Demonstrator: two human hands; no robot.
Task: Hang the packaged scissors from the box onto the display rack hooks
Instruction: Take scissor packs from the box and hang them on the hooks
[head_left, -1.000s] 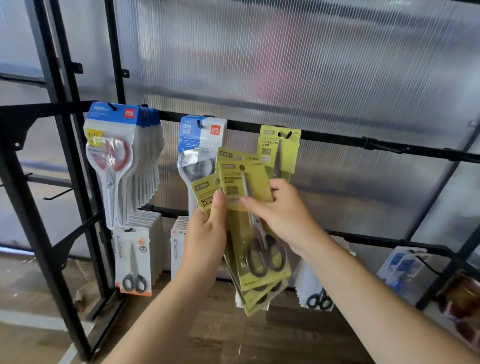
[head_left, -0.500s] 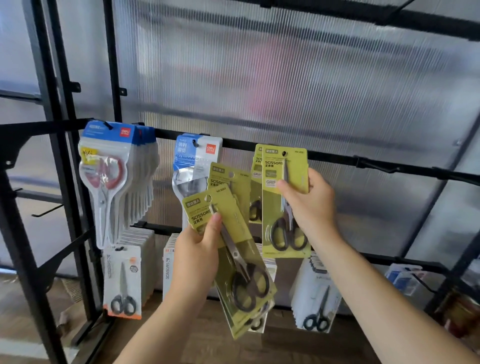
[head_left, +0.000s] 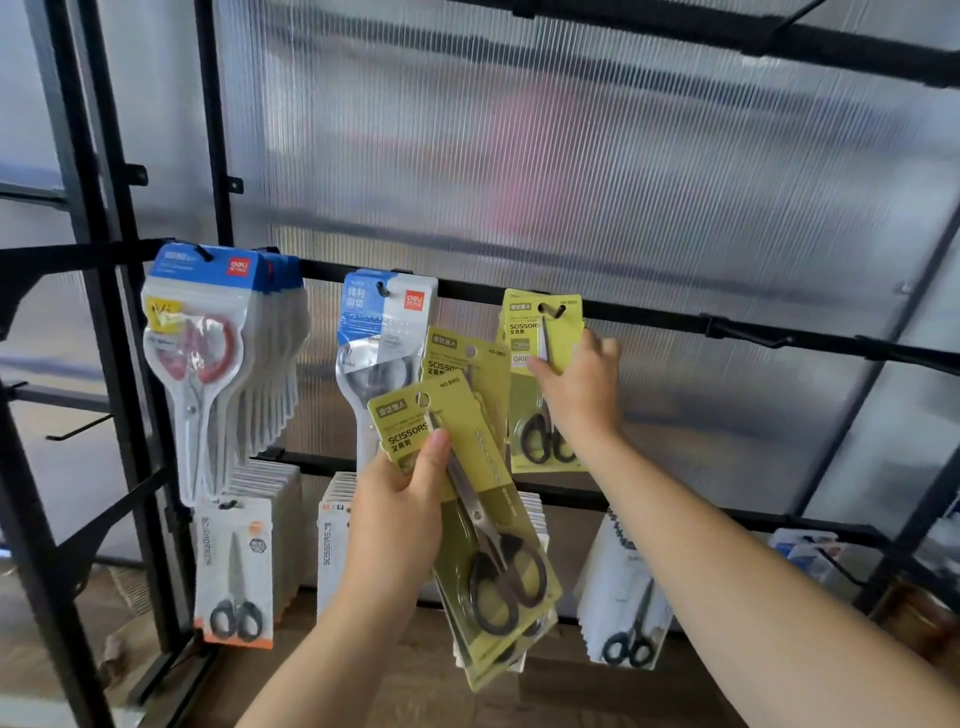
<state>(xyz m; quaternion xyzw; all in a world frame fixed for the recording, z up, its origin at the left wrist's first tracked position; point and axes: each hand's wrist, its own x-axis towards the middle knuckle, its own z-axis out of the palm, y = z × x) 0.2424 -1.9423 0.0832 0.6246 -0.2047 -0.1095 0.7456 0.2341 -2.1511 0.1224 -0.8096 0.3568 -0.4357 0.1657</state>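
Note:
My left hand grips a fanned stack of yellow-green scissors packs, tilted, black handles at the bottom. My right hand pinches one yellow-green pack whose top hole sits on a black hook of the middle rail. At least one more pack of the same kind hangs behind it. The box is out of view.
Blue-topped scissors packs hang in a thick row at left, another blue pack beside my stack. White packs fill the lower rail. Bare hooks stick out to the right. Black uprights stand at left.
My right hand drew one pack off the stack, carried it up and right, and its hole now sits on the hook. The left hand kept the stack, which tilted more.

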